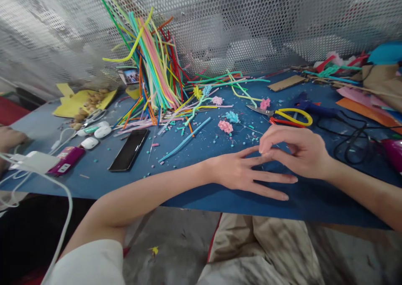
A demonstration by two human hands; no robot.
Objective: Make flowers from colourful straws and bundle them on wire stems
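Palm down over the blue table, my left hand (240, 171) has its fingers stretched out and spread, pointing right, and holds nothing. My right hand (295, 148) is closed in a pinch, thumb and forefinger together at the far fingers of my left hand. Whatever lies between those fingertips is hidden. Just beyond my hands are a pink fuzzy flower (225, 126) and a blue fuzzy flower (232, 117) made of pipe cleaner. Scissors (294, 116) with yellow and red handles lie behind my right hand, beside a deeper pink flower (265, 104).
A tall bundle of coloured pipe cleaners (157, 67) stands by the perforated metal screen (266, 21). A black phone (129, 151), white cables and a purple box (66, 160) lie left. A glue gun (314, 107) with black cord sits right. Another person's hand (11, 138) shows far left.
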